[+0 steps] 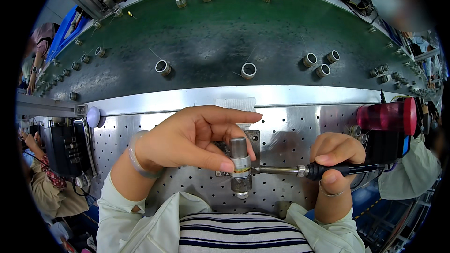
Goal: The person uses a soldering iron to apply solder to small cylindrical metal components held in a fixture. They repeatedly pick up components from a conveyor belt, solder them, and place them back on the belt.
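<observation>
Bench: perforated steel worktop [300, 122], green conveyor belt [225, 33] running behind it w/ small metal rings [249, 70] scattered along.
Far left: another person's sleeve and a black unit [65, 147] beside the bench edge.
Left hand [187, 138]: bangle on wrist, fingers stretched over the part, thumb + fingertip pinching the metal cylinder [240, 164] at its band.
Cylinder: upright in a small fixture plate [253, 138], centre of worktop, close to the person's chest; white cloth [236, 104] just behind it.
Right hand [335, 159]: closed tight round the black handle of a soldering iron [300, 170], tip touching the cylinder's right side.
Far right: red cylindrical container [386, 116] lying near the bench edge.
</observation>
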The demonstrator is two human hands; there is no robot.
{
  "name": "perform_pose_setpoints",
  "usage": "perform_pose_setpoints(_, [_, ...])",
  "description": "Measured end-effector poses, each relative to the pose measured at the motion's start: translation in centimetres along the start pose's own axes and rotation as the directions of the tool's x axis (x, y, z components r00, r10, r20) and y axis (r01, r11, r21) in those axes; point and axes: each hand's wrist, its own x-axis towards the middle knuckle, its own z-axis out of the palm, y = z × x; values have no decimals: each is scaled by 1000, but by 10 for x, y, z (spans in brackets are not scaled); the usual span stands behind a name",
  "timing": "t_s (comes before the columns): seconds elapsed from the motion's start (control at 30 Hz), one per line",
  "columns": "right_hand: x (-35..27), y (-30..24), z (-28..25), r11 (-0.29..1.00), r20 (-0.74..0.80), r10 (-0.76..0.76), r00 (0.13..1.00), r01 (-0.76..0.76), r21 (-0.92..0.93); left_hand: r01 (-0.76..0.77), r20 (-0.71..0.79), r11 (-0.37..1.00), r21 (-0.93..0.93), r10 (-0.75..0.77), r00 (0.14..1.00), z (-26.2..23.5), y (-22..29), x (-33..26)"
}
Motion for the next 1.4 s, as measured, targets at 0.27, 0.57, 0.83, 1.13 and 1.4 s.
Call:
perform_pose_setpoints(0.27, [0,0,2,998,25,52,998,-51,-30,-11,-87,998,67,17,996,4,-4,1])
perform_pose_setpoints(0.57, [-1,0,1,998,-17,66,998,-66,0,-17,-72,1000,14,18,997,6,-3,2])
perform_pose_setpoints(0.83, [2,-1,-3,998,65,46,997,-43,-53,-5,-74,1000,25,7,997,6,-2,3])
perform_pose_setpoints(1.13, [2,-2,-4,995,77,15,997,-8,-95,-2,-87,999,36,5,996,7,-2,3])
perform_pose_setpoints(1.4, [3,-3,-6,998,73,3,997,1,-59,-3,-94,1000,23,5,996,12,0,2])
